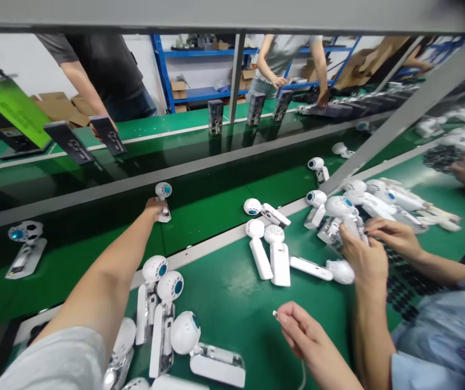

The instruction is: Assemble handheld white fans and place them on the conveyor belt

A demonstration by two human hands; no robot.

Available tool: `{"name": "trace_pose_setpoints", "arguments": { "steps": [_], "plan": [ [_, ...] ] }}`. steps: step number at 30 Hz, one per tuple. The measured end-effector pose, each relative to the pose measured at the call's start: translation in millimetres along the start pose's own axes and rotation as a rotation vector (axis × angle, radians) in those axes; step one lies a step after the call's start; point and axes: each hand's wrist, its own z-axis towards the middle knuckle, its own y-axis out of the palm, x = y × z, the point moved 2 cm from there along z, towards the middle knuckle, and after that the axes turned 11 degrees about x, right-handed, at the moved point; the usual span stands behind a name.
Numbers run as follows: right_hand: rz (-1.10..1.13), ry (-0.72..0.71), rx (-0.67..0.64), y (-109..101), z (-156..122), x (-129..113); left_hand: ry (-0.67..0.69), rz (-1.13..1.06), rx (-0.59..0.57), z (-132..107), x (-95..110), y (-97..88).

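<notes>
My left arm reaches across to the dark green belt, where my left hand [154, 208] is closed round a white ball-headed camera [163, 190] standing there. Above the near green table, my right hand [303, 327] pinches the small metal plug of a white cable [303, 375] between thumb and fingers. Below my left arm lies a group of similar white cameras, one with its round head [185, 332] facing right. Ahead of my right hand lie several more, among them a white camera [280, 262] with its flat body towards me.
At right, a co-worker's hands [364, 254] handle another camera beside a heap of them. A camera with a blue light [25, 232] rides the belt at left. Dark boxes [215, 116] stand on the far line, with two people behind. A grey metal post [394, 116] slants across the right.
</notes>
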Motion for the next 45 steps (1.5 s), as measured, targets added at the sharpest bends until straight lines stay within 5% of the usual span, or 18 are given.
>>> {"name": "trace_pose_setpoints", "arguments": {
  "steps": [4, 10, 14, 18, 24, 31, 36, 42, 45],
  "plan": [
    [0.009, -0.055, 0.044, 4, 0, -20, -0.177, -0.139, -0.260, -42, -9, 13.8],
    [-0.102, -0.282, 0.031, 26, -9, -53, -0.310, -0.274, -0.512, -164, -35, 26.6],
    [-0.162, -0.403, 0.064, 39, -22, -61, -0.134, -0.195, -0.471, -225, -50, 25.0],
    [-0.145, -0.435, 0.045, 46, -35, -59, -0.005, -0.115, -0.505, -261, -48, 19.1],
    [-0.159, -0.462, 0.032, 48, -49, -57, 0.001, -0.090, -0.539, -280, -40, 11.8],
    [-0.266, -0.531, 0.068, 46, -61, -54, 0.337, -0.026, -0.458, -288, -34, 1.9],
    [-0.241, -0.500, -0.035, 49, -69, -53, 0.085, -0.082, -0.608, -292, -46, -0.6],
    [-0.389, -0.594, -0.027, 49, -76, -55, 0.402, -0.009, -0.506, -293, -46, -8.1],
    [-0.368, -0.592, -0.067, 49, -71, -51, 0.387, 0.081, -0.507, -295, -46, -7.9]
  ]
}}
